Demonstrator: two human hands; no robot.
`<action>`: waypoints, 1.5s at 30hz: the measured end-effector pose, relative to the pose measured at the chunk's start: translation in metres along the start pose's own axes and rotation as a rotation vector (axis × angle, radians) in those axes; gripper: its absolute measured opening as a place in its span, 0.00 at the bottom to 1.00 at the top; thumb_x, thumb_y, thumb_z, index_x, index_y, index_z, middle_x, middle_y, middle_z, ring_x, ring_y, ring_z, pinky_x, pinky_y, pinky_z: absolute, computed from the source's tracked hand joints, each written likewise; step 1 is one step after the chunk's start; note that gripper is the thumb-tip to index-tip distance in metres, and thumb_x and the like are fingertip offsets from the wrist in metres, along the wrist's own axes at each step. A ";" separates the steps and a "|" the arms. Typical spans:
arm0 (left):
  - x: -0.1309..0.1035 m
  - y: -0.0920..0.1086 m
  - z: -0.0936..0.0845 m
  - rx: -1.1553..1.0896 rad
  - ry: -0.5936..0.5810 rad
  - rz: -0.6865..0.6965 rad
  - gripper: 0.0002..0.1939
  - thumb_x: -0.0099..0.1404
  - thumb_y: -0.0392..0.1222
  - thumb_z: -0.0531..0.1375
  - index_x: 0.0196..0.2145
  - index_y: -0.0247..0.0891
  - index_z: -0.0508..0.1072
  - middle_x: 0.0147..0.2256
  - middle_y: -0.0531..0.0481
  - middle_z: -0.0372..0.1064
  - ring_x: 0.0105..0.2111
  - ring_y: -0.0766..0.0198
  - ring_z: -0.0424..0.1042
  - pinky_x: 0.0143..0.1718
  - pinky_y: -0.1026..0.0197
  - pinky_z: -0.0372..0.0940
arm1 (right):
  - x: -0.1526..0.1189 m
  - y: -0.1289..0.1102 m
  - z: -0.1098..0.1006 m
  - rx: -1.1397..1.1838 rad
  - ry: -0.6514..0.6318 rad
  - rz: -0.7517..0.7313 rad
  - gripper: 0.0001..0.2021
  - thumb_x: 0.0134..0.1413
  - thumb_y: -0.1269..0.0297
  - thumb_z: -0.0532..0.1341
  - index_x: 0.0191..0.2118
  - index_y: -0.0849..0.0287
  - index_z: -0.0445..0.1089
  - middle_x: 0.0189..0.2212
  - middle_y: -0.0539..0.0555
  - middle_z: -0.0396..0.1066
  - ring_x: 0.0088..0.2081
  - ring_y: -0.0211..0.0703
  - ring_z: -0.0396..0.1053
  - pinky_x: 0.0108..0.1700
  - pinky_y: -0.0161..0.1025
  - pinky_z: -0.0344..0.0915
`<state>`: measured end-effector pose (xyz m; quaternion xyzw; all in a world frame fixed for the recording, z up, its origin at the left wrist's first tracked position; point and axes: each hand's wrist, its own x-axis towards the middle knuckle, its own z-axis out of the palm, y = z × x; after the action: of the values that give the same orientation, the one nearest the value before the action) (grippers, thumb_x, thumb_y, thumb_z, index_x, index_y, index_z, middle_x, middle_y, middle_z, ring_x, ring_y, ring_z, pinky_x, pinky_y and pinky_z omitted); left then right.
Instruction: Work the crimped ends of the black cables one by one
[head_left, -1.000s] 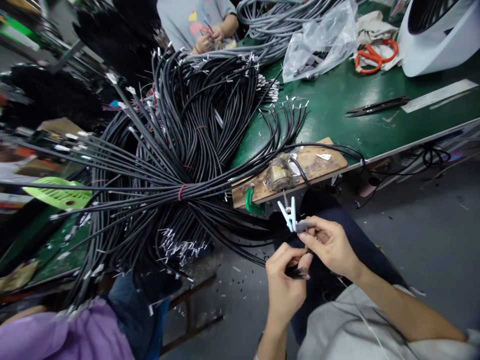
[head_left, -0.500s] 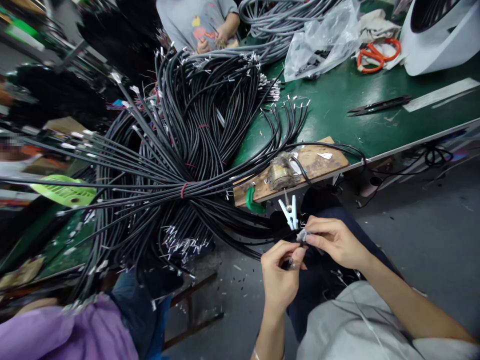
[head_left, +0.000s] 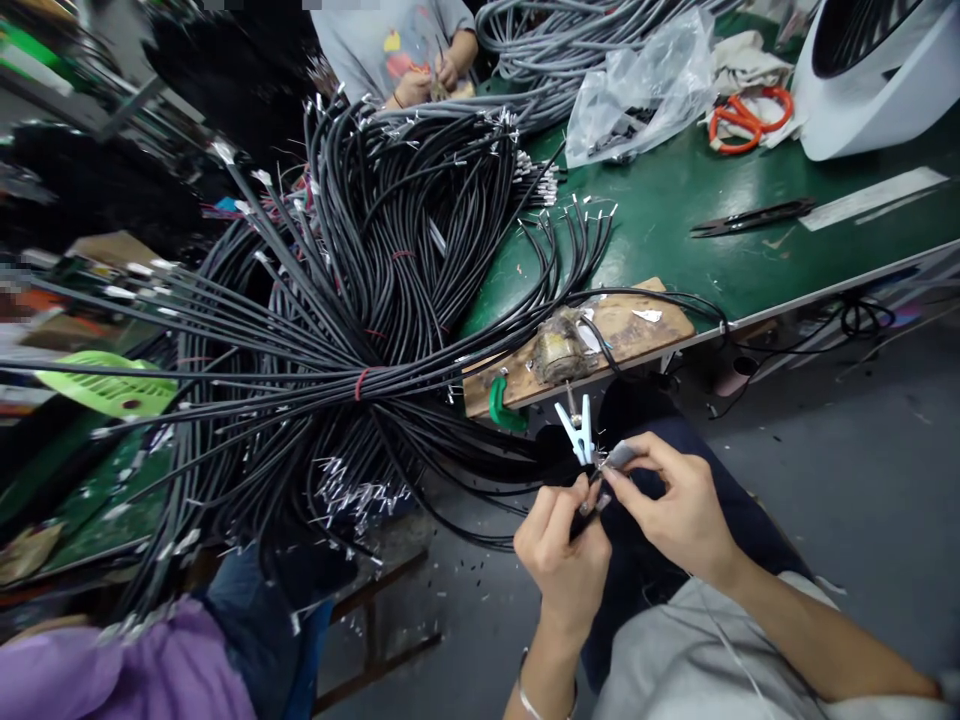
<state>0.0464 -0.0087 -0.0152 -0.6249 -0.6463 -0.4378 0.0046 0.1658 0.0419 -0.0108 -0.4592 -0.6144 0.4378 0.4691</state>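
My left hand (head_left: 564, 550) is closed round the end of a black cable (head_left: 585, 512), in front of my lap. My right hand (head_left: 679, 505) pinches at the tip of that cable, with thumb and forefinger by a small grey piece (head_left: 621, 455) whose kind I cannot make out. Thin wire ends stick up between the two hands. Just beyond the fingertips, a pale blue clothes peg (head_left: 577, 430) hangs on the shaft of a small, dirty motor (head_left: 562, 352). The motor sits on a wooden board (head_left: 660, 325).
A large tied bundle of black cables (head_left: 375, 385) spreads over the left. A green clamp (head_left: 504, 402) grips the board. On the green table (head_left: 667, 210) lie tweezers (head_left: 750, 217), orange-handled scissors (head_left: 750, 120) and a plastic bag (head_left: 641, 95). Two other people are nearby.
My left hand has turned more over the cable, and its fingers have risen to the cable tip. My right thumb has come down, and more of the grey piece shows. The view has shifted slightly.
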 end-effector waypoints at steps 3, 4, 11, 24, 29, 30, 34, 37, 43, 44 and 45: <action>-0.004 -0.001 0.004 0.062 -0.032 0.015 0.06 0.59 0.27 0.60 0.31 0.36 0.74 0.22 0.56 0.60 0.20 0.70 0.61 0.24 0.67 0.57 | 0.000 0.002 0.004 -0.145 0.048 -0.115 0.07 0.50 0.77 0.60 0.31 0.58 0.64 0.24 0.48 0.71 0.26 0.38 0.71 0.31 0.33 0.66; -0.004 -0.002 0.005 0.052 -0.056 -0.013 0.06 0.60 0.27 0.60 0.31 0.35 0.74 0.22 0.56 0.60 0.20 0.70 0.62 0.24 0.67 0.56 | -0.001 0.003 0.006 -0.193 0.079 -0.177 0.08 0.49 0.78 0.60 0.30 0.58 0.64 0.23 0.48 0.70 0.26 0.39 0.70 0.31 0.35 0.66; 0.013 -0.012 0.000 -0.196 -0.258 -0.350 0.12 0.65 0.39 0.57 0.26 0.35 0.75 0.22 0.52 0.65 0.22 0.68 0.63 0.23 0.66 0.55 | -0.006 0.009 0.002 0.008 0.114 -0.212 0.09 0.50 0.77 0.61 0.35 0.57 0.67 0.28 0.50 0.70 0.31 0.39 0.68 0.38 0.37 0.66; 0.004 -0.010 -0.009 -0.302 -0.270 -0.330 0.04 0.62 0.39 0.62 0.32 0.36 0.74 0.24 0.54 0.63 0.22 0.70 0.61 0.23 0.67 0.54 | 0.009 0.020 0.007 0.359 -0.193 0.079 0.09 0.54 0.62 0.64 0.26 0.60 0.71 0.24 0.51 0.65 0.28 0.39 0.63 0.32 0.37 0.61; 0.004 -0.009 -0.014 -0.484 -0.314 -0.347 0.10 0.66 0.40 0.58 0.29 0.36 0.74 0.22 0.55 0.61 0.17 0.72 0.61 0.19 0.68 0.54 | 0.011 0.024 0.007 0.659 -0.306 0.102 0.10 0.54 0.57 0.65 0.31 0.60 0.73 0.26 0.51 0.66 0.30 0.38 0.65 0.32 0.35 0.63; 0.006 -0.009 -0.016 -0.524 -0.354 -0.347 0.12 0.67 0.41 0.57 0.28 0.35 0.74 0.22 0.55 0.61 0.15 0.73 0.60 0.18 0.68 0.53 | 0.012 0.023 0.006 0.687 -0.352 0.108 0.11 0.54 0.57 0.65 0.34 0.60 0.73 0.28 0.52 0.66 0.30 0.37 0.65 0.33 0.35 0.64; 0.011 -0.009 -0.025 -0.599 -0.501 -0.359 0.20 0.69 0.44 0.54 0.21 0.33 0.70 0.20 0.55 0.59 0.12 0.77 0.53 0.14 0.68 0.48 | 0.018 0.020 -0.002 0.713 -0.553 0.111 0.14 0.55 0.55 0.64 0.39 0.61 0.70 0.34 0.53 0.67 0.33 0.36 0.65 0.37 0.35 0.66; 0.009 -0.011 -0.024 -0.647 -0.529 -0.419 0.20 0.69 0.46 0.54 0.21 0.33 0.69 0.20 0.55 0.59 0.12 0.77 0.53 0.13 0.69 0.47 | 0.018 0.020 0.000 0.717 -0.522 0.149 0.14 0.52 0.55 0.66 0.31 0.62 0.68 0.28 0.51 0.65 0.31 0.36 0.64 0.35 0.34 0.65; 0.004 -0.006 -0.006 -0.666 -0.351 -0.424 0.18 0.66 0.47 0.58 0.22 0.35 0.65 0.20 0.56 0.57 0.17 0.72 0.62 0.19 0.68 0.55 | 0.006 0.013 0.014 0.575 -0.206 0.173 0.12 0.54 0.56 0.64 0.29 0.59 0.66 0.24 0.50 0.63 0.26 0.38 0.62 0.29 0.35 0.63; 0.005 -0.005 -0.005 -0.624 -0.323 -0.417 0.18 0.67 0.46 0.58 0.21 0.35 0.65 0.21 0.56 0.57 0.18 0.72 0.61 0.20 0.68 0.55 | 0.004 0.010 0.014 0.472 -0.112 0.104 0.10 0.54 0.59 0.63 0.28 0.59 0.67 0.25 0.50 0.64 0.28 0.39 0.62 0.31 0.37 0.63; 0.007 -0.005 -0.005 -0.583 -0.314 -0.412 0.19 0.68 0.46 0.56 0.21 0.35 0.65 0.21 0.56 0.57 0.18 0.72 0.60 0.20 0.68 0.54 | 0.003 0.008 0.013 0.386 -0.038 0.035 0.10 0.55 0.61 0.63 0.27 0.59 0.67 0.25 0.51 0.64 0.30 0.41 0.62 0.33 0.38 0.63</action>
<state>0.0380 -0.0052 -0.0108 -0.5166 -0.5997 -0.4938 -0.3600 0.1542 0.0452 -0.0203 -0.3630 -0.5198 0.5640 0.5291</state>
